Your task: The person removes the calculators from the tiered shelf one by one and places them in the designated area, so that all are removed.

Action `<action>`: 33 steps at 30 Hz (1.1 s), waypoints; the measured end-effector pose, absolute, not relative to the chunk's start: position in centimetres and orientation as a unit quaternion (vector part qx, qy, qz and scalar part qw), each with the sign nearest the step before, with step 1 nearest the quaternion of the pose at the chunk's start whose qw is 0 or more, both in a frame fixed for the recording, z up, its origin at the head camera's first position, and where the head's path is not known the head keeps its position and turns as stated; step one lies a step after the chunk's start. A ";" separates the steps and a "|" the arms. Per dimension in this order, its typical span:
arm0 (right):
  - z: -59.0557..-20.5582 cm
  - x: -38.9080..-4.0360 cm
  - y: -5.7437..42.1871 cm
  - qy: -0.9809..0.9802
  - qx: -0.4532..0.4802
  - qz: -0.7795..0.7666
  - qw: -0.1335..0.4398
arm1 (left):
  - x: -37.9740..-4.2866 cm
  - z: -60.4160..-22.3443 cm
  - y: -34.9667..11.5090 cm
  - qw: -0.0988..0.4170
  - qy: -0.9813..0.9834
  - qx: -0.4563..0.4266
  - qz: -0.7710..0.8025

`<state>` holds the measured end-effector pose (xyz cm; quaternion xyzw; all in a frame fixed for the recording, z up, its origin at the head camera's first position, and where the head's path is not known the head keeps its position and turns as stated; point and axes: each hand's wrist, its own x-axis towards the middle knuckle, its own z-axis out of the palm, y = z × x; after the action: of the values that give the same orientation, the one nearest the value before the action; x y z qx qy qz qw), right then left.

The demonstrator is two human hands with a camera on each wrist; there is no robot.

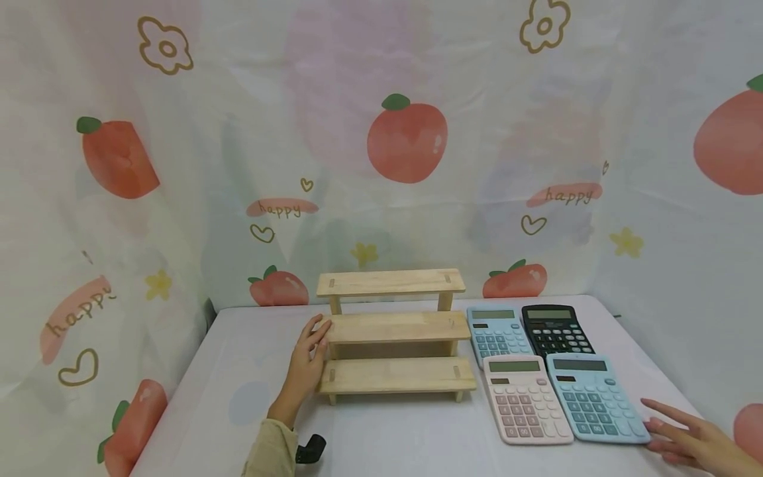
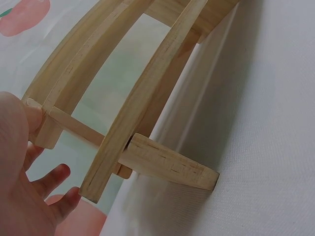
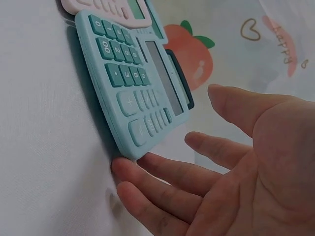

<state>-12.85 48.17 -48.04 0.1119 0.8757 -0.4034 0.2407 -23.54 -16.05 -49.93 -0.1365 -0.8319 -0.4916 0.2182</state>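
My left hand (image 1: 308,363) grips the left end of the middle board of a three-step wooden display stand (image 1: 398,376). In the left wrist view, some of its fingers (image 2: 55,178) spread free below that board. On the right, my right hand (image 1: 697,442) has loosely extended fingers, and two fingertips reach the near right corner of a blue calculator (image 1: 622,417). The thumb stands apart from it. A pink calculator (image 1: 527,404) lies just left of the blue one. Behind them lie another blue calculator (image 1: 496,329) and a black calculator (image 1: 554,324).
A small black object (image 1: 311,449) lies by the left sleeve (image 1: 269,450). The white table (image 1: 405,434) is enclosed by a fruit-patterned cloth backdrop (image 1: 441,212) at the back and both sides. The stand is close to the back cloth.
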 end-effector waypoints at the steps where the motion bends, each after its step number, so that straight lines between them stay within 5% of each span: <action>1: -48.1 -12.8 48.2 0.875 0.111 -0.405 0.242 | -23.5 -49.9 -16.0 0.218 -0.833 -0.139 -0.490; 22: -46.5 -13.3 47.9 0.904 0.061 -0.377 0.193 | -23.3 -49.7 -15.9 0.207 -0.828 -0.132 -0.504; 33: -46.2 -14.1 44.9 0.891 0.039 -0.444 0.085 | -23.4 -49.6 -15.9 0.202 -0.827 -0.130 -0.508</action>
<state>-14.11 44.90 -46.16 0.0388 0.8912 -0.4439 0.0854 -23.41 -15.91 -49.56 -0.1296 -0.8271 -0.5082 0.2021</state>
